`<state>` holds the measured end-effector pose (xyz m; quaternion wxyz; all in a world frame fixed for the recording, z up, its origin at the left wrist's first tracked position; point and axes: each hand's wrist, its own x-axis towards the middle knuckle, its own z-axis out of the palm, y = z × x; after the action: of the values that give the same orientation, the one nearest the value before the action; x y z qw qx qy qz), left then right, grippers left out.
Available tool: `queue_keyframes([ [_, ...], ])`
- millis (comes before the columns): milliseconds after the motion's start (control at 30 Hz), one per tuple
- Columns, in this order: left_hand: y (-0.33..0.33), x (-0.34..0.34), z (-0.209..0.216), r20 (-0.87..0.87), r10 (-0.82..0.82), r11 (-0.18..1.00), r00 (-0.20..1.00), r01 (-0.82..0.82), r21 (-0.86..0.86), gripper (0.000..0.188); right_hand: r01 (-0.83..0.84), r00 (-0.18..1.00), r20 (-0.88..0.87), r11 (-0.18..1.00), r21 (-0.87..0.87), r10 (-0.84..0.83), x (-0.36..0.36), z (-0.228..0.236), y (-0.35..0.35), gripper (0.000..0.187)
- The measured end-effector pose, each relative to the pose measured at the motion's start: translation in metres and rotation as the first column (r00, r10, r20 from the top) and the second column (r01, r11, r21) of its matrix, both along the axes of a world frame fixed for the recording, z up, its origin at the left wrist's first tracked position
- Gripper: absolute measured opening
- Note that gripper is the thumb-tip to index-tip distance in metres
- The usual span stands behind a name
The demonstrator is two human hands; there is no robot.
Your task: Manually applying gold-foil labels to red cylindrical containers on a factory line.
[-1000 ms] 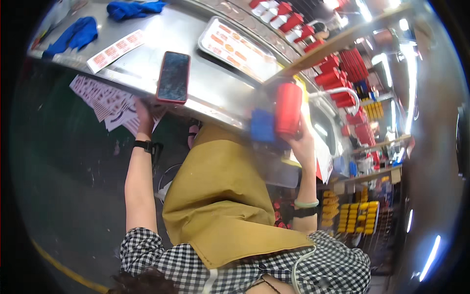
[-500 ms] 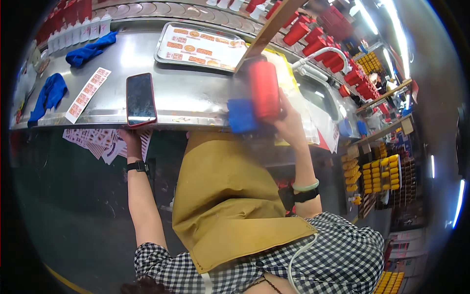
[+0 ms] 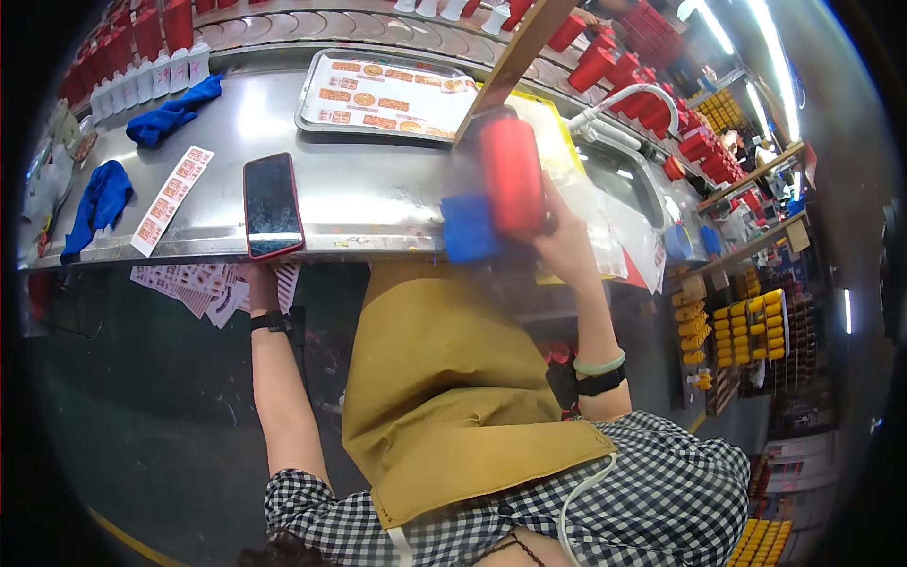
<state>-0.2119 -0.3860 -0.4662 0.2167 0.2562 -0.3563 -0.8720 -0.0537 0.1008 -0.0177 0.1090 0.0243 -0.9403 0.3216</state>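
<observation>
One right hand (image 3: 567, 241) has its fingers clamped on a red cylinder (image 3: 512, 175) at 11 o'clock; the left hand (image 3: 261, 289) has printed sheets (image 3: 175, 278) at 9 o'clock, fingers' grip impossible to tell, smartphone (image 3: 272, 205) at 12 on the bench (image 3: 368, 203)

Right hand (image 3: 565, 236) grips red cylinder (image 3: 511, 175), near upright, from its right side. Cylinder slightly blurred. Blue pad (image 3: 469, 229) just left of its lower end. Left hand (image 3: 263, 286) at bench (image 3: 373, 213) front edge, by printed sheets (image 3: 189, 286); fingers partly hidden, grip unclear. Phone (image 3: 272, 206) flat on bench near edge, dark screen, just above left hand. Label strip (image 3: 172, 201) left of phone, two blue cloths (image 3: 99, 206) further left. Tray (image 3: 303, 109) with printed sheet behind phone. White tap (image 3: 642, 92) over sink at right.
</observation>
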Motion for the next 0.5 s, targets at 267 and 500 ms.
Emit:
queue_keyframes([
  [267, 0.009, 0.027, 0.001, -0.043, -0.156, 0.987, 0.987, 0.158, 0.035, 0.047, 0.018, 0.998, -0.061, 1.000, -0.011, -0.019, 0.004, -0.002, 0.004, 0.100],
  [500, -0.011, 0.000, 0.024, -0.118, -0.398, 0.917, 0.910, 0.399, -0.011, 0.045, 0.028, 0.997, -0.075, 0.996, -0.082, -0.034, 0.003, -0.002, -0.008, 0.095],
])
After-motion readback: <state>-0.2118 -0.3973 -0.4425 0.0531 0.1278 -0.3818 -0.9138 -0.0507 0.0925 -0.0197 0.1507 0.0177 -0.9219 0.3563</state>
